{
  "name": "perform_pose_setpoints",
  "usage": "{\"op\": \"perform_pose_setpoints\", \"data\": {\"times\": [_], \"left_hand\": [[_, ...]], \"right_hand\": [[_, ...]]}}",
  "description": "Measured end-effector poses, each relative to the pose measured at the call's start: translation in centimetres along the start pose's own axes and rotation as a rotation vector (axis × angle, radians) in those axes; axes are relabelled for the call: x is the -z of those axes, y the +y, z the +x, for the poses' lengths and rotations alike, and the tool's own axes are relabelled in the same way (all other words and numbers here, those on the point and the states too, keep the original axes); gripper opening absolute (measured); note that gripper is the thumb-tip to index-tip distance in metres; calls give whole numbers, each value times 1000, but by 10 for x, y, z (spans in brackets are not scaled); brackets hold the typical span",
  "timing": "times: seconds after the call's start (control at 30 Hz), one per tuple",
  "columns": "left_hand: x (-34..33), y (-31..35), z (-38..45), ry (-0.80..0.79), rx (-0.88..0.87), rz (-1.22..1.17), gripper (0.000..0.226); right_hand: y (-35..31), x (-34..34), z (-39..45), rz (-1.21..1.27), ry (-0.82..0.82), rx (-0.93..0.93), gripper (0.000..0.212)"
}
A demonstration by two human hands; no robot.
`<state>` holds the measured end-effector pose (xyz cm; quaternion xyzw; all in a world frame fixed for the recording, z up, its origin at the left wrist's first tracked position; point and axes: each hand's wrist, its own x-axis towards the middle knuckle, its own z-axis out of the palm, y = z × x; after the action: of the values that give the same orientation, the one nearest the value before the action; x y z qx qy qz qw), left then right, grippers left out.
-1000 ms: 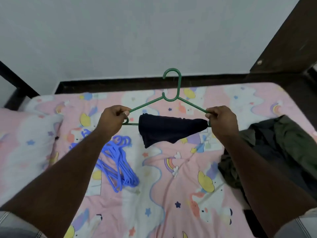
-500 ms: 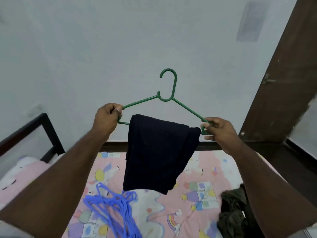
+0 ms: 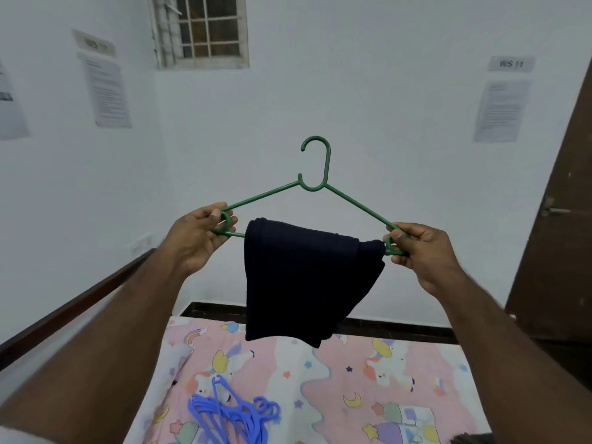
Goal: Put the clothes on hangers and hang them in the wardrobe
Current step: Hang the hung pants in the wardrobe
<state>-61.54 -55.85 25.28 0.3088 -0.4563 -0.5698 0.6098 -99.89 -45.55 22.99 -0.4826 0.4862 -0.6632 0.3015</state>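
Both hands have lifted the hanger higher since a second ago, off the bed and up in front of the white wall, and the folded cloth now hangs free below the bar. One green hanger (image 3: pixel 315 187) is held upright, its hook pointing up. One dark navy garment (image 3: pixel 304 277) is draped over the lower bar, bunched toward the right end and hanging down over the bed (image 3: pixel 336 379).

The left hand (image 3: pixel 195 235) grips the hanger's left corner, its fingers (image 3: pixel 224 224) curled round the loop there. The right hand (image 3: pixel 419 251) pinches the right corner, thumb on top and fingers curled beneath. The garment lies between the two hands, touching the right hand's fingertips and a little apart from the left.

On the bed lies one heap of blue hangers (image 3: pixel 234 418), tangled so that their number cannot be counted. One barred window (image 3: pixel 201 30) sits high in the wall, and a brown door (image 3: pixel 557 235) stands at right.
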Motion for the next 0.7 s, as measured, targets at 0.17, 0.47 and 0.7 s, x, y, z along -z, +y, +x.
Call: {"op": "perform_pose_setpoints", "data": {"times": [0.17, 0.47, 0.7], "left_hand": [[-13, 4, -35, 40, -41, -122, 19], [-23, 8, -102, 224, -172, -160, 19], [-12, 30, -162, 393, -281, -124, 21]], "right_hand": [[-9, 22, 3, 17, -120, -35, 16], [-25, 35, 4, 89, -379, -71, 22], [-34, -1, -8, 211, -433, -103, 22]]}}
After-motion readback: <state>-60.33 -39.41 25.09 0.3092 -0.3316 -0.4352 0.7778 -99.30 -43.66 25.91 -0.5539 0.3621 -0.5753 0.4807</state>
